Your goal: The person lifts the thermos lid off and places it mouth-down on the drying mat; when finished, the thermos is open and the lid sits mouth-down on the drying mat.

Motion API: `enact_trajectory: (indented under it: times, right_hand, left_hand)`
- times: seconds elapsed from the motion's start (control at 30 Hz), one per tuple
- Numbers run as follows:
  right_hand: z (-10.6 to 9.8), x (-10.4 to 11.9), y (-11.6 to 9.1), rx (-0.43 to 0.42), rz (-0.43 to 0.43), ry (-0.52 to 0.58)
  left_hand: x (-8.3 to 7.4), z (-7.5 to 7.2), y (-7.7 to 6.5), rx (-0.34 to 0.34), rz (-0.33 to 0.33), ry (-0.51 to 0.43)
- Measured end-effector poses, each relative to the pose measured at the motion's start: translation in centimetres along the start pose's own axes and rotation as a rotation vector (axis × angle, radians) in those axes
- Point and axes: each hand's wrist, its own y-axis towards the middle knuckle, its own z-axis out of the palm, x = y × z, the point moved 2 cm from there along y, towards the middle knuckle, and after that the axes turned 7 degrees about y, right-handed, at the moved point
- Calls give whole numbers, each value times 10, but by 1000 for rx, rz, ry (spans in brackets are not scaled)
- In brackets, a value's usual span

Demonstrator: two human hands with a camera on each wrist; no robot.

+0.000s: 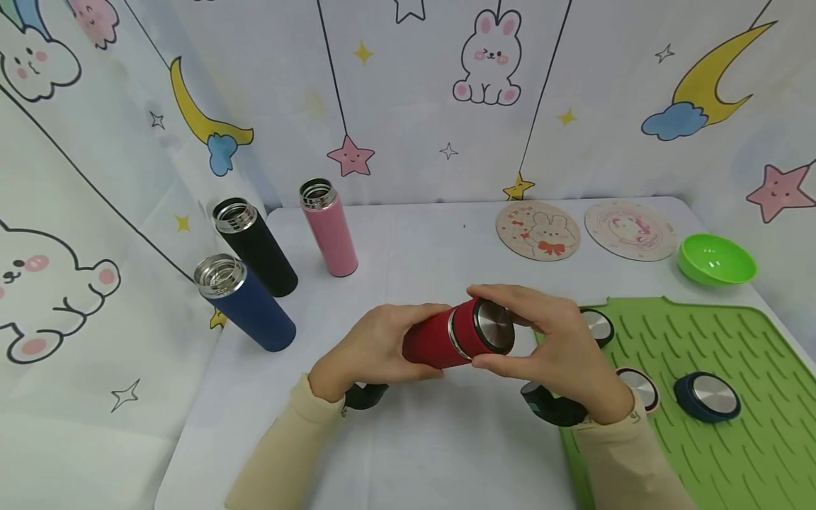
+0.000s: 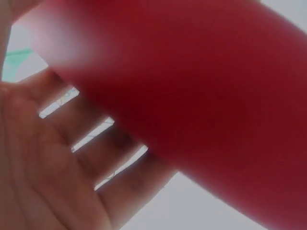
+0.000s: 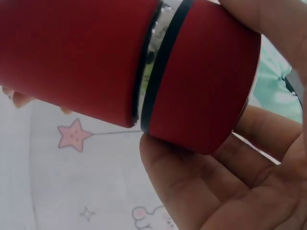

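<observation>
A red thermos bottle is held in the air over the white table, tilted with its lid end to the right. My left hand grips the bottle's body, thumb on one side and fingers on the other. My right hand holds the red lid, which has a brushed steel top, between thumb and fingers. In the right wrist view a silver band and a dark ring show between body and lid. The left wrist view is filled by the blurred red body against the fingers.
Lidless blue, black and pink bottles stand at the left. On the right, a green mat bears a black lid, a pink-rimmed lid and a blue lid. Behind are two round coasters and a green bowl.
</observation>
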Motion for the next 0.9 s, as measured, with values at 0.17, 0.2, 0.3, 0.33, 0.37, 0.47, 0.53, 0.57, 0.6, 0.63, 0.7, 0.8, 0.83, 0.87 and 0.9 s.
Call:
enact_trajectory:
  times: [0.17,0.2,0.3,0.33,0.37,0.47,0.53,0.57,0.6,0.63,0.7,0.8,0.83,0.87,0.9]
  right_hand:
    - [1,-4,0,-100,57,6]
    - [1,-5,0,-121,91,12]
    - [3,-10,0,-173,178,13]
    - [4,-12,0,-185,208,7]
    - [5,-13,0,-196,238,-3]
    - [8,-17,1,-234,318,-29]
    - [10,-17,2,-254,358,-48]
    - [11,-17,2,-261,371,-55]
    - [11,-17,2,-265,379,-57]
    - [11,-17,2,-266,383,-60]
    - [11,-17,2,-260,375,-58]
    - [10,-16,2,-228,327,-33]
    - [9,-16,1,-212,302,-21]
    - [8,-15,1,-192,275,-7]
    - [7,-15,0,-169,247,3]
  left_hand:
    - [-1,4,0,-111,-52,85]
    - [-1,4,-1,-141,-68,113]
    - [-4,6,-1,-229,-109,219]
    - [-5,7,0,-256,-116,261]
    - [-7,7,0,-281,-124,305]
    - [-13,10,1,-357,-136,437]
    - [-16,11,1,-399,-138,500]
    - [-17,12,2,-413,-140,519]
    - [-17,12,1,-422,-140,528]
    - [-17,12,1,-423,-141,529]
    - [-16,11,1,-405,-146,506]
    - [-14,7,-1,-335,-154,429]
    - [-14,6,-1,-306,-155,397]
    - [-13,4,-1,-276,-154,365]
    - [-12,3,-1,-244,-150,333]
